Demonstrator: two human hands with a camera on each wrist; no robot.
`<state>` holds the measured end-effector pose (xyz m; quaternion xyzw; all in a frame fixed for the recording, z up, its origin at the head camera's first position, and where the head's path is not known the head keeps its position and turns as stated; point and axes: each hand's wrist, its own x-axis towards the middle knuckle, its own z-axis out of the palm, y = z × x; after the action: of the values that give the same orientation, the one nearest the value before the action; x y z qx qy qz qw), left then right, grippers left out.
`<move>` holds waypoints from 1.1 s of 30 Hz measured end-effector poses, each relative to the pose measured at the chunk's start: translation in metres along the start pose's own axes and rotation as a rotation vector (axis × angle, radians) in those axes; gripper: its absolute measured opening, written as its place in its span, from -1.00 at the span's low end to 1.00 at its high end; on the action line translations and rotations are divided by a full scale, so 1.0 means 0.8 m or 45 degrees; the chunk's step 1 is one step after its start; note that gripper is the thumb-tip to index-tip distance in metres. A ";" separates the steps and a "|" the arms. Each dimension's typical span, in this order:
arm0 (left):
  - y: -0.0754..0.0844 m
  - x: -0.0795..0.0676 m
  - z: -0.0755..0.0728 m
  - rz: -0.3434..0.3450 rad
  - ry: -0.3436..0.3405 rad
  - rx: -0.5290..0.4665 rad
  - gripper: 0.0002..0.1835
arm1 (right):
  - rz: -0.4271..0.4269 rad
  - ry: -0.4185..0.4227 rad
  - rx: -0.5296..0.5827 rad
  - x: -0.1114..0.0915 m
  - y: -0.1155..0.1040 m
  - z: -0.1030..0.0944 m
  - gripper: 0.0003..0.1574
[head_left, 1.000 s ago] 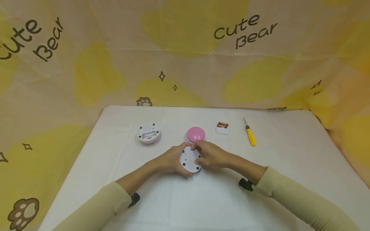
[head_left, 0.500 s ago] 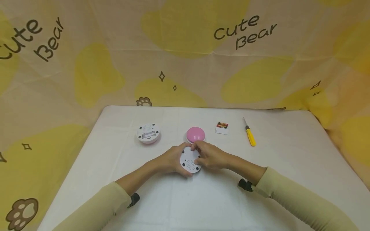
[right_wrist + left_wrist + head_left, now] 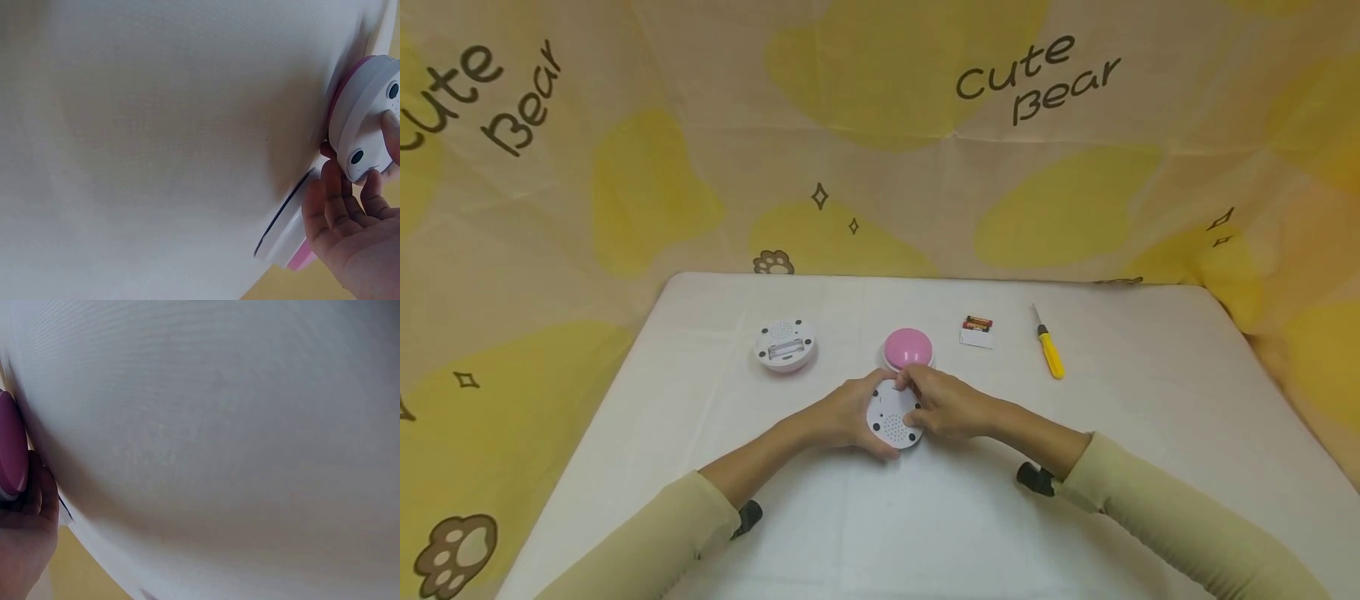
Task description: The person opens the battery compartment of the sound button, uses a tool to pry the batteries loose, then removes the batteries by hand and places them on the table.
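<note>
At the white table's (image 3: 880, 533) middle, both hands held one upturned device (image 3: 892, 408).
I saw the left hand (image 3: 852, 415), fingers clamped round its rim, the right hand (image 3: 951, 407) pinching its edge; one pink-topped device (image 3: 907, 347) sat at twelve o'clock, a third device (image 3: 785, 346), upturned, at ten, one yellow screwdriver (image 3: 1048, 348) at two, two batteries (image 3: 977, 325), labels illegible, near one; the backdrop (image 3: 880, 108) twice read "Cute Bear".

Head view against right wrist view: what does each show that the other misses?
Only the head view: the upturned unit at the left with its open battery bay, the batteries, the white piece beside them and the yellow-handled screwdriver.

Only the right wrist view: the side wall and pink rim of the held unit.

Both: that unit's white underside with dark feet, the right grip on it, the pink-topped unit and the white tabletop.
</note>
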<state>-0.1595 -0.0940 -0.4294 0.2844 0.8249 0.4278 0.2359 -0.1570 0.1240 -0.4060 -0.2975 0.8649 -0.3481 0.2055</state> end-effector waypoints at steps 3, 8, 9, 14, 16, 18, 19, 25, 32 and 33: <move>0.000 0.000 -0.001 0.004 -0.002 -0.002 0.00 | 0.010 -0.002 0.002 0.000 -0.002 -0.001 -0.50; 0.001 0.001 -0.001 0.008 -0.005 -0.008 0.00 | 0.017 -0.009 -0.013 0.000 -0.003 -0.002 -0.50; 0.001 0.001 -0.001 0.007 -0.006 -0.010 0.00 | 0.019 -0.011 -0.015 0.000 -0.004 -0.002 -0.50; 0.001 0.001 -0.001 0.005 -0.010 -0.012 -0.01 | 0.022 -0.015 -0.007 0.000 -0.006 -0.003 -0.50; 0.000 0.001 -0.001 0.007 -0.012 -0.018 -0.02 | 0.022 -0.012 -0.006 0.000 -0.006 -0.003 -0.50; 0.000 0.001 -0.001 0.008 -0.010 -0.025 -0.02 | 0.021 -0.005 -0.007 0.000 -0.006 -0.003 -0.50; 0.000 0.000 -0.001 0.008 -0.009 -0.027 -0.03 | 0.021 -0.001 -0.006 0.000 -0.005 -0.003 -0.50; 0.001 0.000 -0.001 0.015 -0.008 -0.015 -0.02 | -0.007 0.023 -0.005 -0.001 -0.003 -0.001 -0.50; 0.002 -0.001 -0.002 -0.017 -0.016 -0.029 -0.02 | -0.029 0.053 -0.012 -0.003 -0.004 0.001 -0.49; 0.002 -0.001 -0.002 -0.020 -0.016 -0.031 -0.02 | -0.032 0.061 -0.020 -0.003 -0.004 0.001 -0.49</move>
<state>-0.1591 -0.0948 -0.4275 0.2778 0.8203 0.4342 0.2479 -0.1530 0.1231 -0.4039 -0.3014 0.8685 -0.3510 0.1780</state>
